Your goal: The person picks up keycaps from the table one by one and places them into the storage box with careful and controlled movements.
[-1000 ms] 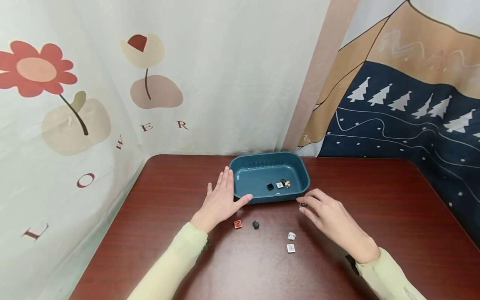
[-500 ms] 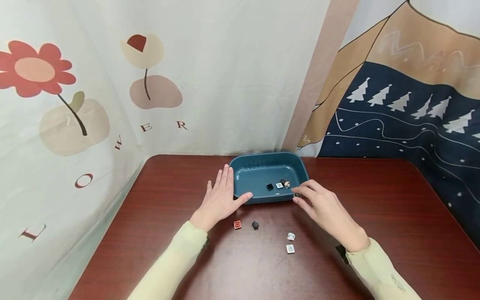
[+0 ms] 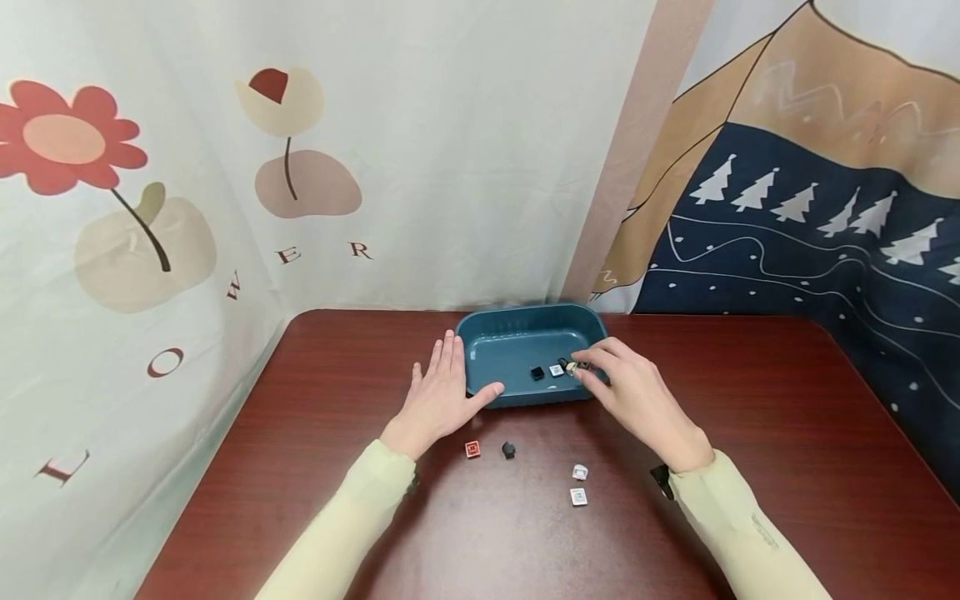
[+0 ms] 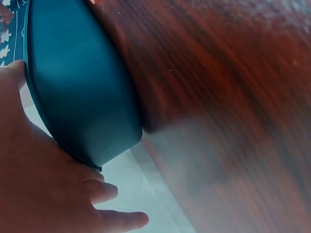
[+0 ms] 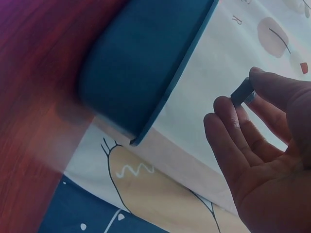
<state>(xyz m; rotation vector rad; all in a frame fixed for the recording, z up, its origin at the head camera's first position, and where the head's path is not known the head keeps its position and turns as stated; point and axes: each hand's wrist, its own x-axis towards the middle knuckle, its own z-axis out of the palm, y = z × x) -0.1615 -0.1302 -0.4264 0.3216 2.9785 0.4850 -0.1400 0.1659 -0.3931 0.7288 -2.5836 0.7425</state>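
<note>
A blue plastic box [image 3: 517, 320] stands at the far edge of the table. My left hand [image 3: 438, 398] lies along its left wall with fingers straight, the thumb at the front rim. Between thumb and fingertips, my right hand [image 3: 643, 396] pinches a small dark grey keycap [image 5: 242, 92], over the box's front right corner. Inside the box are a black keycap [image 3: 537, 373], a white keycap [image 3: 556, 371] and a beige one [image 3: 572, 368], with another dark piece close by, partly hidden. The right wrist view shows the held keycap above the box's rim.
On the table in front of the box lie a red keycap [image 3: 472, 449], a black keycap [image 3: 508, 450] and two white ones, the nearer white keycap [image 3: 578, 497] lying flat. A printed curtain [image 3: 450, 150] hangs right behind the table's far edge.
My right hand has moved left and away from me, from beside the box's front right corner to over the box, carrying the dark keycap. My left hand has stayed at the box.
</note>
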